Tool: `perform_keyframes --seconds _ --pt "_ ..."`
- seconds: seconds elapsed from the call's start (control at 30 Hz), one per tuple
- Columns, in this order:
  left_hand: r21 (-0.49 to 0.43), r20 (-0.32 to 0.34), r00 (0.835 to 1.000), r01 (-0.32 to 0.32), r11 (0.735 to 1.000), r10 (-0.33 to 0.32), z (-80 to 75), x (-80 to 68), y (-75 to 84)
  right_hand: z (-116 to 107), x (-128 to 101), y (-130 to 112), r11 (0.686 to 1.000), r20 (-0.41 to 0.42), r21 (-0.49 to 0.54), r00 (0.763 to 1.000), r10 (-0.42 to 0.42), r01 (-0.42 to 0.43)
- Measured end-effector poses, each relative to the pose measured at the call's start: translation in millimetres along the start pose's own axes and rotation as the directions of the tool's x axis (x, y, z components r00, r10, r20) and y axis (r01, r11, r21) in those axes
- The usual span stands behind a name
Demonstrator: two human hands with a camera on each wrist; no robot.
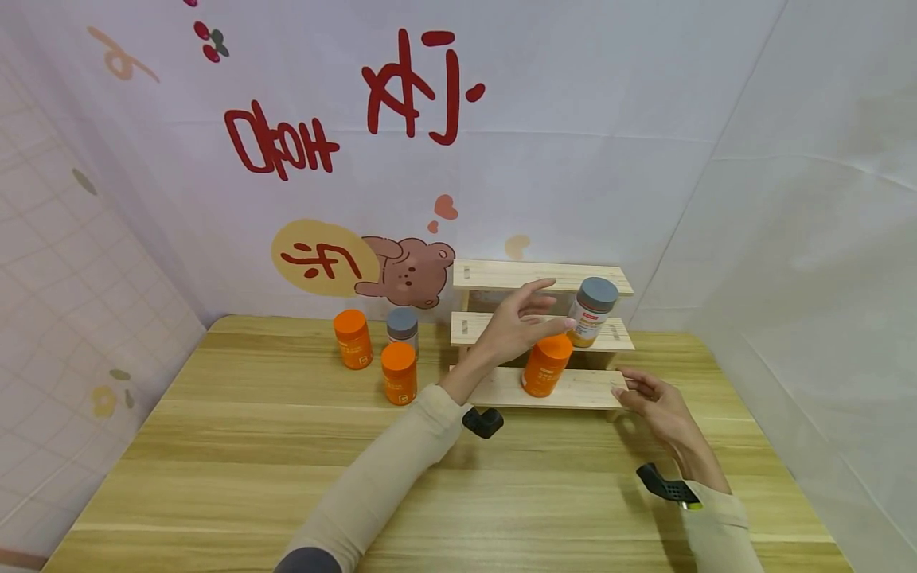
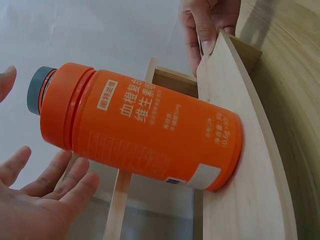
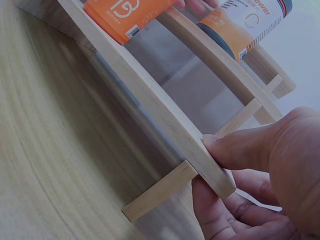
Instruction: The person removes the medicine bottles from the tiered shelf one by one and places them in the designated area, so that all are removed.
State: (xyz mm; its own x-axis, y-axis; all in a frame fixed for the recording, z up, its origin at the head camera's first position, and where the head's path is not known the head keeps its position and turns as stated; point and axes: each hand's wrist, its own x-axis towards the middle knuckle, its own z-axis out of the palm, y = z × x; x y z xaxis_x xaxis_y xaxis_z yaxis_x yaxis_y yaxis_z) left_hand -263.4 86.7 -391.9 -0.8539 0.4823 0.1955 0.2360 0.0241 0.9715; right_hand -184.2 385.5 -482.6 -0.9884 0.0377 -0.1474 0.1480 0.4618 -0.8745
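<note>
The orange bottle (image 1: 548, 368) stood upright on the lowest shelf (image 1: 591, 388) of the wooden rack (image 1: 530, 276). Left grip (image 1: 512, 325), loosely extended, held nothing; right grip (image 1: 662, 410) pinched the shelf's end. Bottle judged light, stiff, smooth; best taken round mid-body.

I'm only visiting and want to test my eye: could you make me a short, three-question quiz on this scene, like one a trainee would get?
1. How many orange bottles stand directly on the table?
2. True or false: the right hand grips the end of the bottom board.
3. Which tier of the wooden shelf bears a gray-capped bottle? A) top; B) middle; C) bottom

Key: 1. Two; 2. True; 3. B
</note>
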Motion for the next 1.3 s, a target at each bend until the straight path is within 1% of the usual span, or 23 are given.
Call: perform_keyframes --seconds 0.07,0.27,0.43,0.67,1.0,1.3 --pt "-0.007 0.004 1.0 0.007 1.0 -0.007 2.6 3.0 0.7 -1 0 0 1.0 0.002 -0.006 1.0 -0.002 0.002" --pt "-0.021 0.024 1.0 -0.001 1.0 0.002 11.1 12.5 2.3 0 1 1 1.0 -0.008 -0.005 1.0 -0.009 0.009" --pt "-0.006 0.037 0.999 0.012 1.0 -0.012 17.0 19.7 1.0 0 0 0 1.0 -0.007 -0.005 1.0 -0.006 0.006" --pt "0.045 0.039 0.998 0.051 0.998 -0.053 25.1 28.6 2.0 -1 0 0 1.0 -0.011 -0.01 1.0 -0.001 0.001" --pt "0.108 0.062 0.996 0.06 0.992 -0.067 29.8 38.4 -1.7 -1 1 1 1.0 -0.005 0.0 1.0 -0.005 0.005" --pt "0.101 0.057 0.996 0.07 0.992 -0.076 32.7 42.6 -2.2 0 1 1 1.0 -0.004 0.008 1.0 -0.005 0.005"
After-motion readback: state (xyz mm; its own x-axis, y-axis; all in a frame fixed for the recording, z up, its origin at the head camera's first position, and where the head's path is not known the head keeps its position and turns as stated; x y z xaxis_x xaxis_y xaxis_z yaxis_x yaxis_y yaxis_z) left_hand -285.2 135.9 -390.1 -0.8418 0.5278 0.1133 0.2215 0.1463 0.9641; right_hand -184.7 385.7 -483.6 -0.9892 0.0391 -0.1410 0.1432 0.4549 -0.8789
